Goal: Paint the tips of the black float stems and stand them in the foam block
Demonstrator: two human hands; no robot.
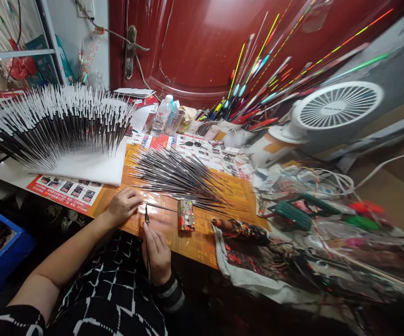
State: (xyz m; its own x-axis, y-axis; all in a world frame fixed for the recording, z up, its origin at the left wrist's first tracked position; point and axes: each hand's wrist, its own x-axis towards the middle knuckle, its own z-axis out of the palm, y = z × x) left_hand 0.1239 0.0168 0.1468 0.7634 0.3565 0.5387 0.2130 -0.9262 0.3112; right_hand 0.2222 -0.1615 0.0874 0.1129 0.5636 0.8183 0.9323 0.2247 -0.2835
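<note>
Orange mat (202, 247), fanned float stems (177, 179); right hand (156, 253) clamped on dark tool (147, 216), left hand (122, 206) open

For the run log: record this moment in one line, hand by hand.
left hand: touching thin float stem | right hand: holding slim dark tool

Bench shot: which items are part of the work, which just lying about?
Work: left hand, right hand, slim dark tool, thin stem, dark float stems on the orange mat, white-tipped floats in foam.
Lying about: water bottle, white fan, tangled cables.
</note>
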